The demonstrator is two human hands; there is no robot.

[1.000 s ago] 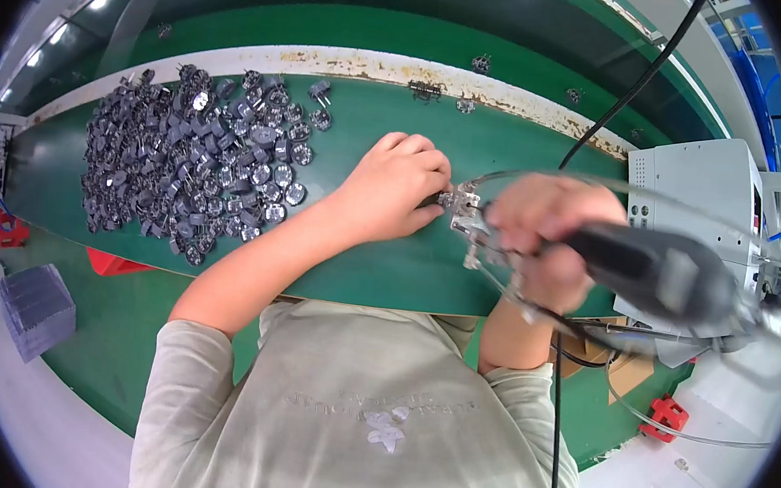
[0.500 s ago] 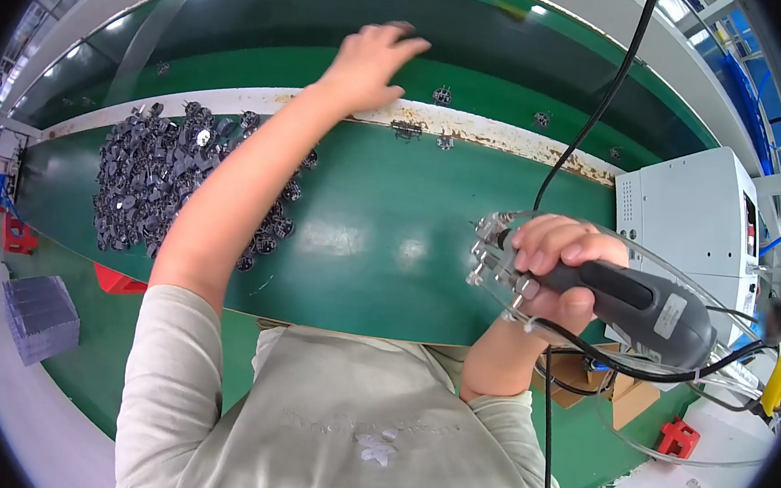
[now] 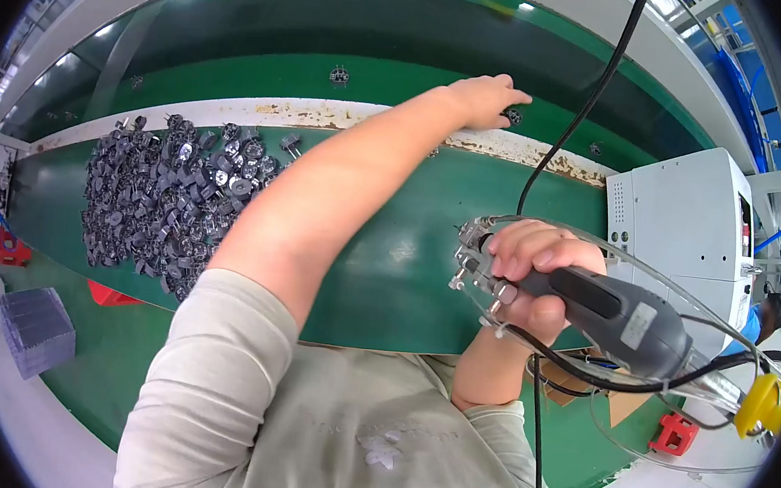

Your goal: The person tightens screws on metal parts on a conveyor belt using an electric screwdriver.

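My left hand (image 3: 486, 103) reaches across the white ledge over the green belt, thumb and fingers apart. A small dark round part (image 3: 511, 116) sits right at its fingertips; no firm hold on it is visible. My right hand (image 3: 543, 265) is wrapped round a grey and black electric screwdriver (image 3: 628, 318). The tool's front end, with clear plastic and metal fittings (image 3: 472, 255), points left above the green table. A large heap of dark grey parts with metal pins (image 3: 165, 199) lies on the table, left of my left arm.
Another part (image 3: 338, 77) lies on the belt behind the white ledge (image 3: 309, 112). A white machine (image 3: 680, 235) stands at the table's right. A black cable (image 3: 584, 112) hangs down near the screwdriver. Red stools (image 3: 674, 434) and a grey stack (image 3: 36, 331) are on the floor.
My left hand has moved right along the belt to the small part. Parts on the belt have shifted left in view. My right hand keeps its grip on the screwdriver, slightly further left.
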